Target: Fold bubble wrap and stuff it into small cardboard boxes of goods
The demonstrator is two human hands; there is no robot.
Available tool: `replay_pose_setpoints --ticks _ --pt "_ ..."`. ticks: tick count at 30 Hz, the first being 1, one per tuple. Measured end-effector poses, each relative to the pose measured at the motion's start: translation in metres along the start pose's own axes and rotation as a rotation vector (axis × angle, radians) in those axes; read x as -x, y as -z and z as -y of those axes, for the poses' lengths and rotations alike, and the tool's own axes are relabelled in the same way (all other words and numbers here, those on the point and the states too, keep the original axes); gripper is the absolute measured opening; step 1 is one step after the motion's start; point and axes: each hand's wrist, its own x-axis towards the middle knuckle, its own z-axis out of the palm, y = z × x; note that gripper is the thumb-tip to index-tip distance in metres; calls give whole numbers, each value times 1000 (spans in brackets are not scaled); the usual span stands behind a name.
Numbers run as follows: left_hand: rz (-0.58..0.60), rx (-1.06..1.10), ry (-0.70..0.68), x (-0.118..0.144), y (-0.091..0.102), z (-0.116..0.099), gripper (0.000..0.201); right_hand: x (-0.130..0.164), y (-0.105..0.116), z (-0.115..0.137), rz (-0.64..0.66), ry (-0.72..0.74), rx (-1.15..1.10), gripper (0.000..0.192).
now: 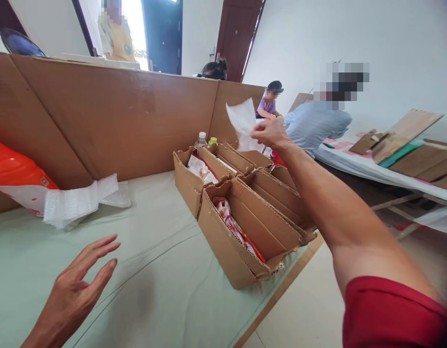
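Observation:
My right hand (270, 133) is stretched out over the far cardboard boxes and pinches a thin white plastic bag (242, 122) that hangs in the air. My left hand (75, 290) hovers open, fingers spread, above the pale green table cover (154, 285), holding nothing. Below my right arm, the near open box (241, 232) holds red-and-white packets (232, 222). A second open box (194, 176) behind it holds more packets. Further boxes (277, 186) sit beside them at the table's right edge.
A tall cardboard partition (114, 116) walls off the back of the table. An orange bag with bubble wrap (64, 200) lies at the left. Two bottles (205, 140) stand behind the boxes. Other people sit beyond, one in a blue shirt (314, 123). Stacked cardboard (408, 150) lies at right.

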Motion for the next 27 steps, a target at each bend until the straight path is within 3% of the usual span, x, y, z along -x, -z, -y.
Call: replay_pose_setpoints --ticks 2,4,7,10,12,13,15,17,19,22,27 --pt "9 196 16 -15 -15 -32 44 22 14 45 -79 144 -189 22" --pt "56 491 90 -30 -36 -65 66 56 17 94 -40 318 -329 15" --pt "87 948 182 -45 -65 -107 92 118 5 156 129 514 -478 11" --pt "71 1197 195 -51 -79 -127 82 161 -9 182 457 708 -544 5" --pt "15 1258 241 -50 -78 -124 70 161 -12 176 587 746 -602 14" --pt "-15 1267 298 -47 -75 -116 65 151 -13 166 561 703 -625 20" --pt "-58 1243 439 -40 -66 -94 54 117 -15 137 373 498 -579 25" --pt "-61 1173 563 -31 -54 -65 45 78 -21 101 231 254 -326 22" --pt "-30 1072 666 -21 -41 -35 40 49 -33 67 322 108 -118 21" --pt "49 890 735 -6 -23 1 39 29 -54 37 483 67 -17 21" --pt "174 636 688 8 -6 34 50 24 -72 33 583 112 70 25"
